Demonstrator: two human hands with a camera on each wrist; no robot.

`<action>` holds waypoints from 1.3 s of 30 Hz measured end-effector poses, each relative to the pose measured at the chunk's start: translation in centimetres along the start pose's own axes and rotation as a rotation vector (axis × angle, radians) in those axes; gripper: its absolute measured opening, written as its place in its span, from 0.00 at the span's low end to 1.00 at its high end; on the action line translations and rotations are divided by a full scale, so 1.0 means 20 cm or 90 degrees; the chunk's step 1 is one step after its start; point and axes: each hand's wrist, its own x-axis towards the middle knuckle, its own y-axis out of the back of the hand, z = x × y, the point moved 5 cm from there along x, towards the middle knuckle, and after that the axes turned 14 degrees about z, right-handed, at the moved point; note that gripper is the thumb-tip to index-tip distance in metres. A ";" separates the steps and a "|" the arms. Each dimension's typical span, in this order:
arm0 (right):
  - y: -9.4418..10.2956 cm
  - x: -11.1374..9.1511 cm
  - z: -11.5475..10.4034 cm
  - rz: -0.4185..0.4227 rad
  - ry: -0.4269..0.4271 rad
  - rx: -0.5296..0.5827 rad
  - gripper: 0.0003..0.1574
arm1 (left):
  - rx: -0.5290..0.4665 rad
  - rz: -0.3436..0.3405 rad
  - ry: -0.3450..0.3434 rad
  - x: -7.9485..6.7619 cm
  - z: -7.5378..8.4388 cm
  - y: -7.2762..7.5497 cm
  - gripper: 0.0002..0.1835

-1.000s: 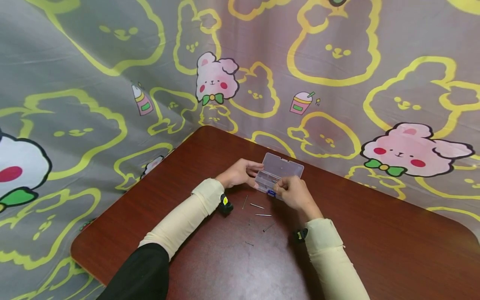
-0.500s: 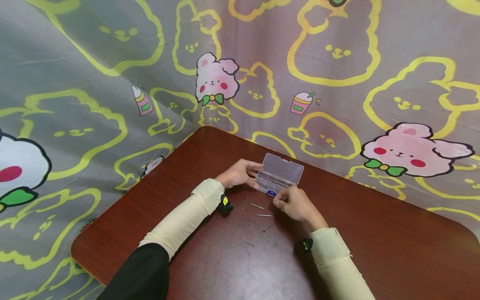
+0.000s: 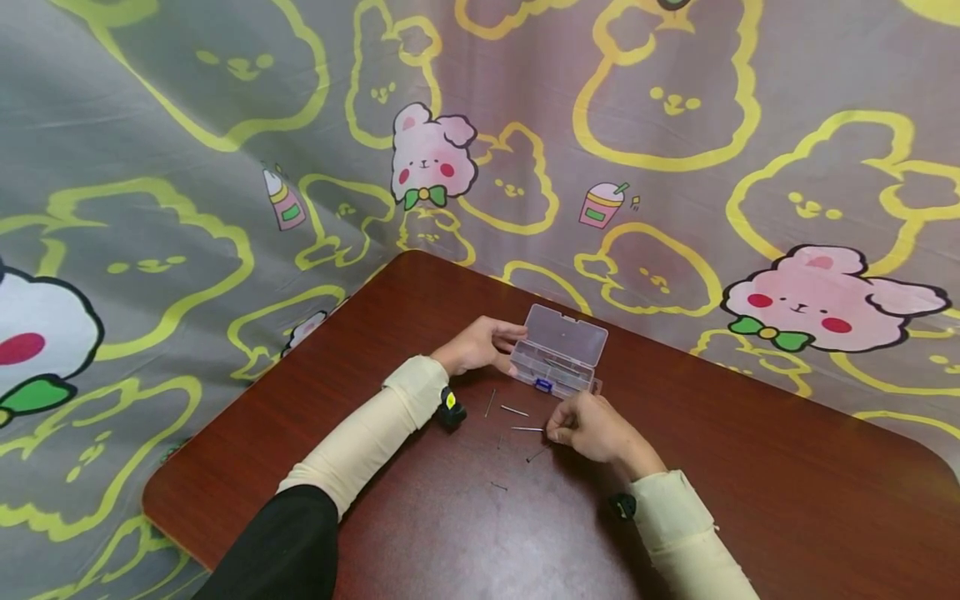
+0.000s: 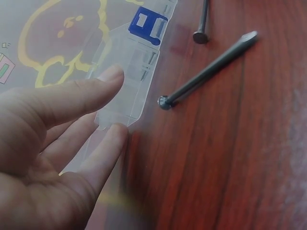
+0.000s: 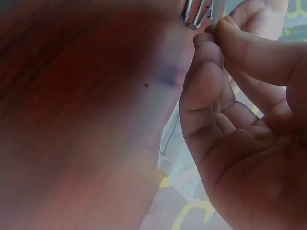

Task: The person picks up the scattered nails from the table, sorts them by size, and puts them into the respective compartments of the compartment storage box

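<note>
A clear plastic compartment box (image 3: 566,333) stands with its lid raised and its blue latch (image 3: 543,385) facing front. Thin metal pieces lie in its compartments. My left hand (image 3: 480,346) holds the left end, thumb and fingertips around the corner in the left wrist view. My right hand (image 3: 588,425) is in front of the box, thumb and index fingertips together and fingers curled. Those fingertips are right at the end of a steel nail (image 3: 525,429). Nothing shows between them in the right wrist view. Another nail (image 4: 208,69) lies close to the box.
More nails are scattered on the brown table (image 3: 420,533), including one thin nail (image 3: 490,403), a dark one (image 3: 536,453) and a small one (image 3: 498,486) nearer the front. A patterned curtain (image 3: 510,83) hangs behind the table's back edge.
My right hand has drawn out of the box and down toward the front, to the nail on the table. My left hand stays at the box's left end.
</note>
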 end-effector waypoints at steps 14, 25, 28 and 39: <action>-0.03 -0.03 -0.02 -0.038 0.008 0.032 0.09 | -0.003 -0.001 0.003 0.00 0.01 0.00 0.44; -0.06 -0.01 -0.01 -0.033 0.031 0.015 0.14 | -0.008 -0.001 0.010 0.00 0.00 0.00 0.44; -0.06 0.00 -0.01 -0.030 0.031 0.007 0.14 | -0.003 0.000 0.009 0.00 -0.01 0.00 0.44; -0.07 -0.02 -0.03 -0.051 0.053 -0.025 0.14 | 0.001 -0.003 0.009 0.00 -0.01 0.00 0.44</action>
